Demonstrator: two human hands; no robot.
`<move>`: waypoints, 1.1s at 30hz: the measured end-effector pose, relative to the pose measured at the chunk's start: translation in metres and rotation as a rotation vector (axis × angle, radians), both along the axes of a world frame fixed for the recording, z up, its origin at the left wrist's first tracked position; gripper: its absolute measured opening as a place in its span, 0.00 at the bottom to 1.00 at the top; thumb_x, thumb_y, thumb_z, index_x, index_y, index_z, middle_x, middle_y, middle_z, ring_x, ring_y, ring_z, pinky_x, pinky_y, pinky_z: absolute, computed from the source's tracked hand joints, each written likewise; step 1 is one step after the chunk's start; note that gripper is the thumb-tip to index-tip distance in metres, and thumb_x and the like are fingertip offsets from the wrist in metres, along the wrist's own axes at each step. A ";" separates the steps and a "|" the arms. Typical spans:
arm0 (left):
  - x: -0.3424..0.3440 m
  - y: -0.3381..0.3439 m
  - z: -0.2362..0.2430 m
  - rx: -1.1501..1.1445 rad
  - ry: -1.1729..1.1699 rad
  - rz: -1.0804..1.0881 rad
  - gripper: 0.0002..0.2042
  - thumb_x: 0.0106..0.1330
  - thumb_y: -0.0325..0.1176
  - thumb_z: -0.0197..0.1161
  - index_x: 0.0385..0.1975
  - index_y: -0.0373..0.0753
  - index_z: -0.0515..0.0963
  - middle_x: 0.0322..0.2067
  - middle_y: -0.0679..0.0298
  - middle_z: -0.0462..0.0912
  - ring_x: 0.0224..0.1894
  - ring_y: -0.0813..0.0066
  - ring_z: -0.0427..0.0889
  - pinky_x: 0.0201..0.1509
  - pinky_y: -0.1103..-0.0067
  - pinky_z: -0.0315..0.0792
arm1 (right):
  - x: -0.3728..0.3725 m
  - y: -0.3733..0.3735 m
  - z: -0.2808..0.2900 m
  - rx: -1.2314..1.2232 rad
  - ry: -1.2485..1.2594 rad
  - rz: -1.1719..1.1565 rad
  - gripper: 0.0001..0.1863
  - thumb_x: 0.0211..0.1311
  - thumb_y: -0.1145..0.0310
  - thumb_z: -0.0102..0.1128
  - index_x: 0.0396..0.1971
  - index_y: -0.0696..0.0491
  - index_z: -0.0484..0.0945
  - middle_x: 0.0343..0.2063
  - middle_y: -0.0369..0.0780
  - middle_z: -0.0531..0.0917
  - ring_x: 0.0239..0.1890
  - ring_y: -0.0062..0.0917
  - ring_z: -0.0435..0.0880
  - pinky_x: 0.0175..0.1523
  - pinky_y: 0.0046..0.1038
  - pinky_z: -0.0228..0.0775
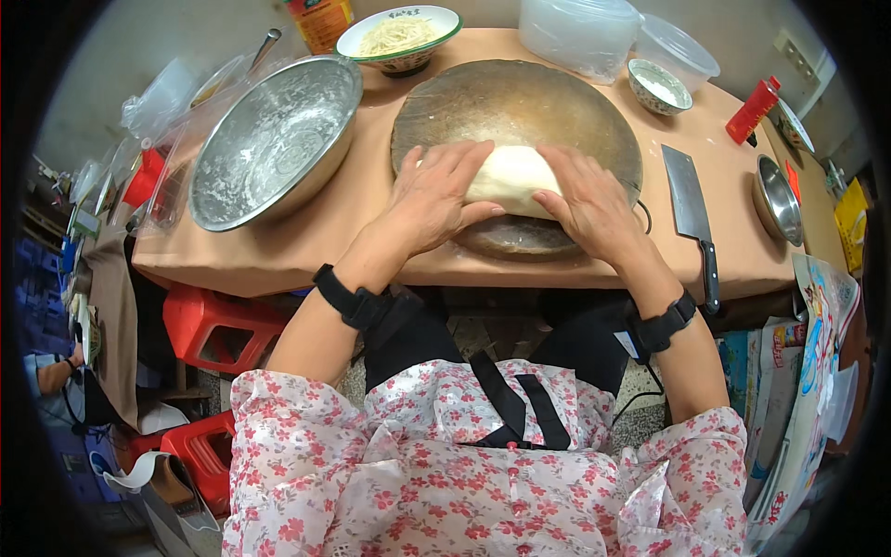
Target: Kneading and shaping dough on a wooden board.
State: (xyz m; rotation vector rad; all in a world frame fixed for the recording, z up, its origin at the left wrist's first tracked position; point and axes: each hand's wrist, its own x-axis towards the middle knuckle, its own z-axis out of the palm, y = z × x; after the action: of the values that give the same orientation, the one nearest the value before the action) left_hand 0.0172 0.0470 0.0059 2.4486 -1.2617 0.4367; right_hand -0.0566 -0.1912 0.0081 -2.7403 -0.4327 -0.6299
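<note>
A smooth, pale lump of dough (513,181) rests near the front of a round, worn wooden chopping board (520,97). My left hand (444,193) cups its left end, fingers stretched forward and thumb against the front. On the other end is my right hand (587,197), with its fingers over the dough and its thumb pressed to the front face. The dough lies between both palms; its far underside is hidden. A large metal basin (278,139), dusted with flour inside, is tilted to the left of the board. Right of the board lies a cleaver (688,197) with a black handle.
Behind the board stand a bowl of pale shreds (399,39) and a clear plastic tub (580,37). A small bowl of white powder (661,85), a red bottle (754,110) and a steel bowl (778,200) are at right. Red stools (223,325) stand below the table's left edge.
</note>
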 end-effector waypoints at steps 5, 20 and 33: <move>-0.010 0.018 -0.006 -0.009 0.010 0.041 0.35 0.62 0.50 0.64 0.66 0.41 0.62 0.62 0.56 0.68 0.64 0.56 0.66 0.66 0.60 0.56 | -0.024 -0.008 -0.011 -0.015 -0.064 -0.037 0.31 0.64 0.52 0.57 0.64 0.51 0.65 0.59 0.44 0.72 0.58 0.38 0.72 0.56 0.39 0.65; 0.014 -0.029 0.018 -0.008 0.120 0.034 0.26 0.70 0.53 0.51 0.63 0.44 0.68 0.58 0.57 0.74 0.62 0.57 0.70 0.65 0.53 0.57 | 0.018 0.007 0.011 0.121 0.114 -0.053 0.24 0.73 0.51 0.43 0.60 0.48 0.72 0.52 0.42 0.79 0.54 0.38 0.77 0.53 0.39 0.67; -0.025 0.010 -0.018 -0.041 -0.084 0.183 0.27 0.68 0.44 0.57 0.67 0.46 0.63 0.63 0.58 0.69 0.65 0.58 0.66 0.63 0.50 0.55 | -0.039 -0.006 -0.021 0.009 -0.110 -0.141 0.25 0.68 0.58 0.51 0.64 0.47 0.67 0.63 0.39 0.71 0.65 0.35 0.68 0.62 0.43 0.58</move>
State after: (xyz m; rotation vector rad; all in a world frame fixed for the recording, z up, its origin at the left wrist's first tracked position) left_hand -0.0080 0.0567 -0.0119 2.5448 -1.0530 0.6129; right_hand -0.0959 -0.1971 -0.0132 -2.7543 -0.2612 -0.8191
